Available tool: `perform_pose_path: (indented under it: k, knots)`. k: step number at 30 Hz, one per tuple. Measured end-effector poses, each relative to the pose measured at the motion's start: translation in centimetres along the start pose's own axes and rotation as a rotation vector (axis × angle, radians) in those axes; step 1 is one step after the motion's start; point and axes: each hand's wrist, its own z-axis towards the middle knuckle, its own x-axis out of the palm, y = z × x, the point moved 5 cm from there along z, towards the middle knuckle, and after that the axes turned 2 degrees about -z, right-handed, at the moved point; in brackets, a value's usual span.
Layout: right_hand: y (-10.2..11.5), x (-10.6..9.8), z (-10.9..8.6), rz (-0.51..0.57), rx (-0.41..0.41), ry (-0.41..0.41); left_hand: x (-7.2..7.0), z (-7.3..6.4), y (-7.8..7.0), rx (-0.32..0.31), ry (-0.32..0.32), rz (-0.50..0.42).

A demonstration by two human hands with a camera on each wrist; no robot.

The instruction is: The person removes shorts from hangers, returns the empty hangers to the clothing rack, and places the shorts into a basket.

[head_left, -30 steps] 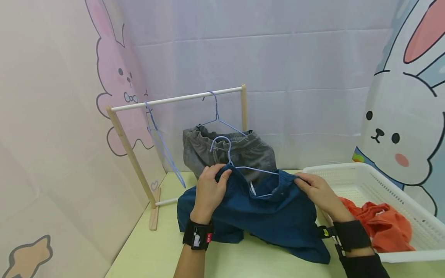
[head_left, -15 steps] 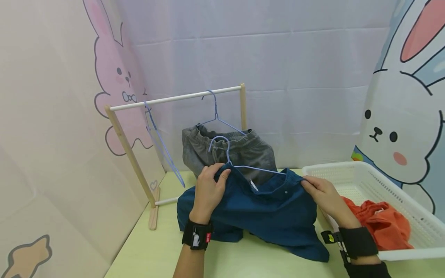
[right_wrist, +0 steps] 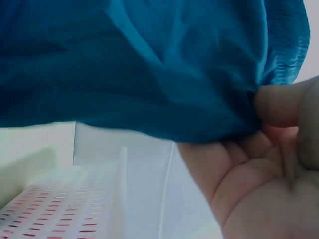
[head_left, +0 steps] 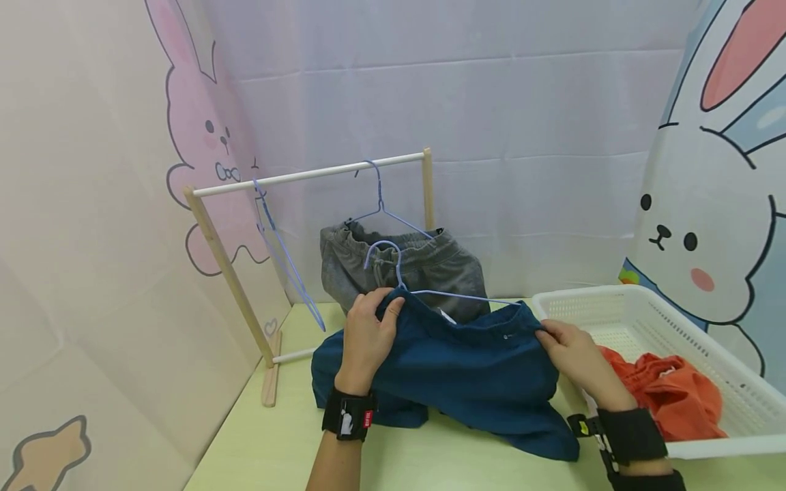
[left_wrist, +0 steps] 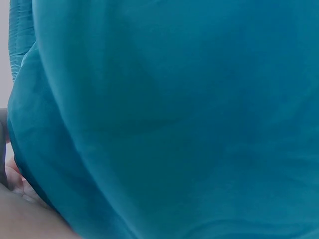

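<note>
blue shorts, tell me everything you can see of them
The blue shorts look like plain, soft cloth, lightly creased, with a white label inside the waistband and a small pale spot on its front. A thin hanger runs into the waist. The left hand and right hand grip the waistband's sides; the legs droop over the table.

Rack (head_left: 307, 175) behind held shorts (head_left: 460, 372) — basket (head_left: 749, 447) right, other garment (head_left: 681, 399) inside.

The grey garment (head_left: 424, 267) blocks the way behind the blue garment (head_left: 460, 365); a rack post (head_left: 229, 278) and bare hanger (head_left: 285, 245) obstruct its left, the white basket (head_left: 724, 447) its right. In front of the blue garment, a hand could pass over the tabletop (head_left: 442, 453) between the forearms (head_left: 336, 464).
</note>
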Motion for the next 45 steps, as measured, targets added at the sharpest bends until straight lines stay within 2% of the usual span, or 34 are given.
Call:
perform_pose_path:
  k: [6,11,15,18,20,21,23,28,31,35,37,39,43,45]
  knots:
    - [0.0,1.1,0.0,-0.073,-0.019,0.072,-0.1,0.0,-0.1,-0.002,-0.028,-0.021]
    - [0.1,2.8,-0.6,-0.047,-0.039,0.188,-0.1,0.0,-0.4,0.003,-0.025,-0.037]
    - [0.1,3.9,-1.1,0.042,-0.063,0.3,0.0,-0.1,-0.4,-0.008,-0.01,-0.039]
    - [-0.2,3.8,-1.3,0.133,-0.026,0.414,0.1,-0.1,-0.5,-0.01,-0.009,-0.043]
    - [-0.3,2.8,-1.2,0.156,0.018,0.443,0.2,-0.1,-0.5,-0.005,-0.006,-0.043]
    - [-0.4,2.1,-1.1,0.151,0.034,0.427,0.2,-0.1,-0.5,-0.004,-0.004,-0.046]
    - [-0.2,0.2,-0.7,0.109,0.04,0.344,0.3,-0.1,-0.5,-0.002,-0.002,-0.052]
    - [1.3,-4.2,0.4,-0.03,-0.009,0.036,0.3,0.0,-0.7,0.001,-0.005,-0.051]
    - [2.6,-5.5,1.0,-0.065,-0.044,-0.1,0.3,0.1,-0.7,0.005,-0.001,-0.043]
    - [4.5,-5.5,1.9,-0.042,-0.195,-0.241,0.5,0.1,-0.6,0.007,0.008,-0.045]
    - [5.4,-5.2,2.3,-0.042,-0.293,-0.278,0.6,0.1,-0.7,0.008,0.016,-0.048]
    - [6.3,-4.6,2.8,-0.061,-0.387,-0.282,0.6,0.1,-0.7,0.007,0.022,-0.051]
    - [8.0,-3.3,3.6,-0.125,-0.511,-0.213,0.8,-0.1,-1.0,0.012,0.029,-0.059]
    - [8.6,-2.8,3.9,-0.141,-0.532,-0.174,1.0,-0.2,-1.2,0.016,0.038,-0.069]
